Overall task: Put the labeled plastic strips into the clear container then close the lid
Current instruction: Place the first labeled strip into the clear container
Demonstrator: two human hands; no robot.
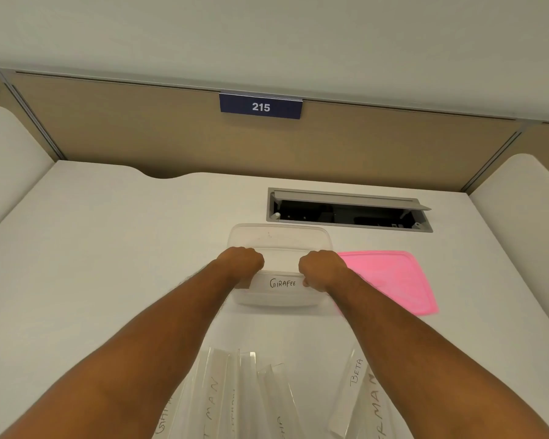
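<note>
Your fingers curled tight on both hands, pinching ends of "GIRAFEE" strip: left hand on its left end, right hand on its right end. Strip held flat across near side of clear container, over its opening; can't tell if it touches rim. Container sits mid-desk, lid off. Pink lid lies flat just right of container, partly under your right wrist. Remaining labeled strips piled near desk edge between your forearms, "BETA" readable. Open cable hatch behind container.
</note>
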